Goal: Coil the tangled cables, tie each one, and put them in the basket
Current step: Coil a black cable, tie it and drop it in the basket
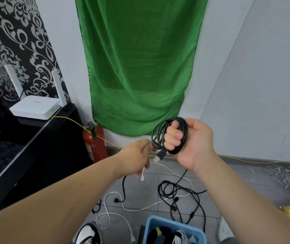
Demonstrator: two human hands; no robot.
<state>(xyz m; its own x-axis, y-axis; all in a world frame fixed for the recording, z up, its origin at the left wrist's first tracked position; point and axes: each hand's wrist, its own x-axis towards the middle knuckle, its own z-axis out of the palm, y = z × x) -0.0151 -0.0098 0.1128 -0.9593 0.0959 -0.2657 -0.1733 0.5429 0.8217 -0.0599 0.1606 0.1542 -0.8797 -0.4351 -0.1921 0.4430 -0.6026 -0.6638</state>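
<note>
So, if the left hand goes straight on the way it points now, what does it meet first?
The black cable coil gripped by the right hand. The left hand points toward the coil's near edge and may already touch it; blur hides whether it does.

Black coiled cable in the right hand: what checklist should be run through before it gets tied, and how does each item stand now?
1. Black coiled cable gathered in loops and gripped by the right hand: ok.
2. Its plug end under control, with the left hand pinching the cable beside it: ok.
3. Tie around the coil: none visible, not ok.
4. Tie material at hand: cannot tell.
5. Blue plastic basket has room: cannot tell, partly cropped.
6. Thin white cable and loose black cables cleared off the grey tiled floor: not ok.
</note>
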